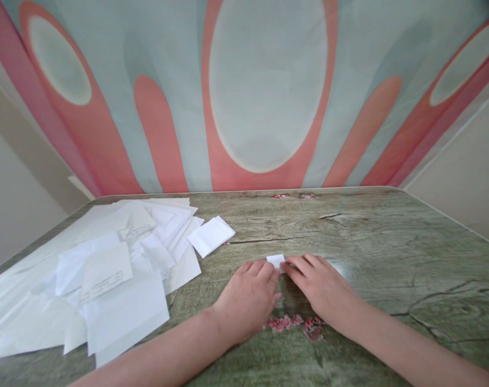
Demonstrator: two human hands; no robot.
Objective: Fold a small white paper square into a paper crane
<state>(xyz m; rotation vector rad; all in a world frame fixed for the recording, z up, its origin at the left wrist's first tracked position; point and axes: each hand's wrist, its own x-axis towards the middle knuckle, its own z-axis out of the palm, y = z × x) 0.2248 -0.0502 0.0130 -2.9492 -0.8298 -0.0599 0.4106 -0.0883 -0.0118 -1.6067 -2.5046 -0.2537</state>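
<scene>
Right now, your work centres on a small white rectangular piece of paper on the green-brown wood-grain tabletop, between your two hands. Your right hand has its fingertips drawn together at the paper's right edge, and that grip looks clamped on it. Your left hand meets the left edge with curled fingers, its thumb apart from the paper; whether that grip pinches or merely presses, you cannot tell from here. The step in hand appears to be lining up or creasing this little piece, so the next move calls for light, even fingertips and edges kept square. Just nearer you lie pink flower prints in the tabletop's surface. Beyond your left hand sits a short stack of folded white paper, touching the wide, overlapping heap of loose white sheets, where two pieces bear printed lines too small to read. You have no box or tray in view; paper rests straight on wood. Behind everything rises a coral and grey-green patterned panel.
</scene>
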